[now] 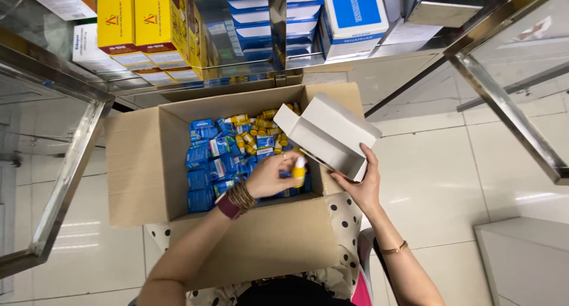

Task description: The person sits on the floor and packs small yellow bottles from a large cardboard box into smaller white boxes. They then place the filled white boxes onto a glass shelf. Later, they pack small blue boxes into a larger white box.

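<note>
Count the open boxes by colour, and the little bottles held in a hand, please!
Brown open box: 1
White open box, held by the right hand: 1
Little yellow bottle, held in the left hand: 1
Total: 3

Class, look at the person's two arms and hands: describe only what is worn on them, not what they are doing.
Both forearms are bare, with no sleeves reaching them. The left hand has a stack of brown beaded bracelets and a dark maroon band at the wrist. The right hand is plain, with a thin gold-coloured bangle on its forearm.
</note>
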